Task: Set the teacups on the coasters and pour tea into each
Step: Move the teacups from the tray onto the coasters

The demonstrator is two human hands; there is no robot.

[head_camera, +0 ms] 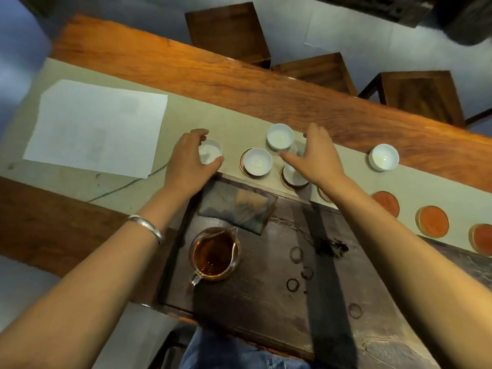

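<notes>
Left hand (190,162): arm reaches in from 7 o'clock, wrist carrying a silver bangle (147,228). Fingers and thumb curl round the rim of the leftmost teacup (210,151), gripping it from above at the 11 o'clock side of the tea tray (266,288).

Right hand (315,155): arm enters from 4 o'clock. Fingers straight and spread apart, thumb out toward 9 o'clock, palm down above a teacup on a coaster (292,177). Contact with that cup: cannot tell.

Cups: all white, shallow, upright, no tea visible inside. A second seated teacup (257,161) is on a coaster between the hands. A far teacup (280,136) sits on the beige runner (186,110) at 12 o'clock; a lone teacup (384,157) at 2 o'clock.

Three bare orange coasters (432,221) lie in a row at 3 o'clock.

Glass pitcher (215,255): on tray, holds amber tea, handle toward 7 o'clock.
</notes>
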